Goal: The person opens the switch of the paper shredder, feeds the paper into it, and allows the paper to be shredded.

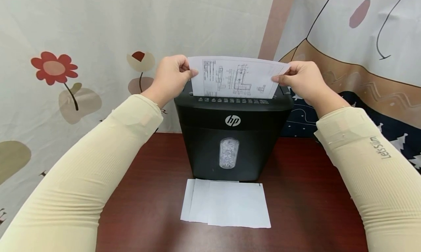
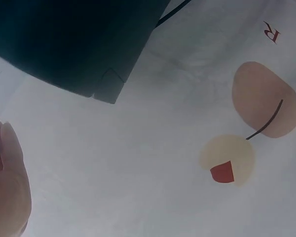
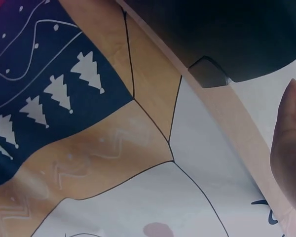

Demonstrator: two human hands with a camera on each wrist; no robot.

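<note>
A printed sheet of paper [image 1: 227, 76] with technical drawings stands upright at the top slot of a black HP paper shredder [image 1: 207, 117]. Its lower edge meets the slot. My left hand [image 1: 171, 76] pinches the sheet's left edge between thumb and fingers, near the upper corner. On the opposite side, my right hand [image 1: 302, 78] pinches the right edge the same way. In the left wrist view, part of the left hand [image 2: 10, 187] shows below the dark shredder body [image 2: 79, 44]. The right wrist view catches the right hand [image 3: 288, 143] at its edge.
Several white sheets [image 1: 230, 204] lie overlapping on the dark red table [image 1: 141, 208] in front of the shredder. Shredded paper [image 1: 229, 153] shows through the shredder's window. A patterned curtain [image 1: 98, 18] hangs close behind.
</note>
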